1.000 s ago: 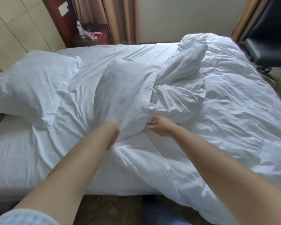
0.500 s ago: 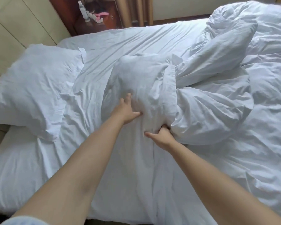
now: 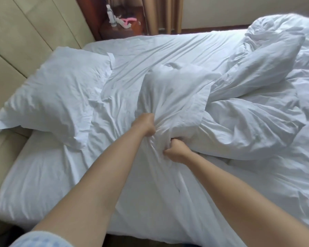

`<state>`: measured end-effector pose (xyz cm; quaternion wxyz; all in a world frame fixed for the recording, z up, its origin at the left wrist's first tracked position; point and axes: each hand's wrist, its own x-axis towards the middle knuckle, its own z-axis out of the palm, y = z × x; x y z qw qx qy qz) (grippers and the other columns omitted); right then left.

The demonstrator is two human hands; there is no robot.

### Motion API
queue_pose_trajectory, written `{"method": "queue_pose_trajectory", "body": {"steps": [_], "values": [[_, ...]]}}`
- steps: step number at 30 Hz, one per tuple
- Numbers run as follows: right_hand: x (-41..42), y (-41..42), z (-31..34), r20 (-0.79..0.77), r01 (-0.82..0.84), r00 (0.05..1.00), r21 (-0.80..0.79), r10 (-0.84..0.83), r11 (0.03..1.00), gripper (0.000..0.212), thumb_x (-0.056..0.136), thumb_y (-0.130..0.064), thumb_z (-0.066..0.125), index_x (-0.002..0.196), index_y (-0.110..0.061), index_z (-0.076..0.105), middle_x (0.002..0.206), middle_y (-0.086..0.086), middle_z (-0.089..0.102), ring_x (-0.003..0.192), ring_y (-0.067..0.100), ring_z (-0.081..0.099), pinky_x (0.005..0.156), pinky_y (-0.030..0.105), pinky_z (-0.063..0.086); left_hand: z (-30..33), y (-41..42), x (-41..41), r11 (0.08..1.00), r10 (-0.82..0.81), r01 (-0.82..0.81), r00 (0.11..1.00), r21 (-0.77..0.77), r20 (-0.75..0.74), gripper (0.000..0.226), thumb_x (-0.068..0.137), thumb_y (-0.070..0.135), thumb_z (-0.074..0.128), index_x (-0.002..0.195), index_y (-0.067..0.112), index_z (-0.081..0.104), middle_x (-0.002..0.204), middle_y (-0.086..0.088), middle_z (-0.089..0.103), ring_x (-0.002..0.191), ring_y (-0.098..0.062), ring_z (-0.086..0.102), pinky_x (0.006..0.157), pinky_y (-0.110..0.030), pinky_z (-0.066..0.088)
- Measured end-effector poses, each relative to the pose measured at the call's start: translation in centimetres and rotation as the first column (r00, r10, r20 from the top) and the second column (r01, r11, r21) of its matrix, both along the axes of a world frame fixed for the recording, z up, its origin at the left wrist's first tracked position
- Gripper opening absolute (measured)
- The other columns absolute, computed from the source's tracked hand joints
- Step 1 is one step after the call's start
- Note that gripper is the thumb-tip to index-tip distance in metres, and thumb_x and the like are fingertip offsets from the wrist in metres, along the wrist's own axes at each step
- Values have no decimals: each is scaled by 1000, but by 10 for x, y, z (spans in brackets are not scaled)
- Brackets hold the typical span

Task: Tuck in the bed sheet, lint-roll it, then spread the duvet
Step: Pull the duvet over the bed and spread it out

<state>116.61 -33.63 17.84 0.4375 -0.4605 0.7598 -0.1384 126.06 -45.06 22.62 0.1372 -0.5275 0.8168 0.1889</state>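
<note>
Both arms reach out over the bed from the near edge. Left hand (image 3: 145,126) is clenched into a fist, fingers curled tight into the near edge of the pillow (image 3: 173,97) that stands bunched up mid-bed; fabric puckers around the grip. Right hand (image 3: 175,151) is also fisted, just beside and a bit nearer than the left, fingers curled into white fabric at the pillow's lower right corner, where it meets the duvet (image 3: 253,122); cannot tell if it has pillow, duvet or both. The 2 hands are close but not touching.

Duvet lies heaped and crumpled over the right half of the bed, folded back on itself, its near fold touching the gripped pillow. Bed sheet (image 3: 43,184) is exposed on the left half and far side, wrinkled, with creases radiating from the hands. A 2nd pillow (image 3: 53,97) lies flat at the left against the padded beige headboard (image 3: 16,41).

Far corner: a dark wooden nightstand (image 3: 118,31) with a clear bottle (image 3: 111,15) and a pink item (image 3: 129,20), beside brown curtains (image 3: 161,13). Light blue sleeve (image 3: 41,239) shows at the bottom left.
</note>
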Motion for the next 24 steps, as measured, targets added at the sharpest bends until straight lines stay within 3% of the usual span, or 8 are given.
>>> {"method": "queue_pose_trajectory", "body": {"steps": [4,8,10,13,14,16,19,24], "values": [[85,-4,26,-192,-181,964,42,186,983,46,82,-14,60,126,-7,53,120,13,59,109,29,58,90,32,49,26,0,97,994,40,-35,998,99,-44,24,84,6,53,106,2,58,106,-13,59,98,-33,61,84,-40,55],[180,2,37,-290,-359,885,72,364,930,63,83,-24,65,139,-8,41,135,10,50,123,28,49,102,32,40,24,20,222,931,268,-215,951,293,-152,14,80,-6,51,86,6,58,79,-14,60,63,-25,62,56,-31,58],[225,11,34,-232,-411,879,80,418,908,74,77,-22,74,140,-10,37,133,9,50,118,30,51,100,34,43,3,41,288,845,400,-313,908,434,-125,20,78,-14,54,88,2,61,72,-12,58,56,-19,60,49,-26,55],[282,34,17,70,-424,905,228,420,876,86,77,-10,76,142,-12,22,120,8,47,92,28,60,76,37,55,-28,75,370,683,426,-402,898,610,115,15,79,-12,64,89,-1,61,83,-15,62,74,-24,62,63,-29,56],[295,41,9,126,-432,901,297,414,851,87,79,-10,74,144,-14,17,121,11,47,88,27,61,71,35,54,-33,77,389,705,366,-407,910,581,195,11,80,-5,67,83,2,58,81,-14,62,73,-23,62,62,-29,52],[312,50,-5,110,-449,891,363,441,816,86,84,-14,71,148,-16,13,136,15,46,107,31,60,84,37,52,-37,66,413,817,297,-391,915,424,273,12,83,3,66,79,7,55,79,-13,62,74,-24,62,58,-24,45],[316,43,-11,-7,-451,878,326,479,831,82,89,-19,66,152,-17,13,149,13,35,130,31,42,101,36,39,-24,39,417,900,315,-340,940,274,132,10,87,5,58,94,2,64,87,-16,62,81,-26,63,53,-24,41],[295,-1,-13,-179,-363,900,196,397,911,70,92,-21,56,151,-17,19,143,16,41,126,33,45,100,39,43,-33,14,381,952,233,-231,972,199,13,23,90,13,55,110,6,64,113,-14,64,107,-29,59,87,-30,45]]}}
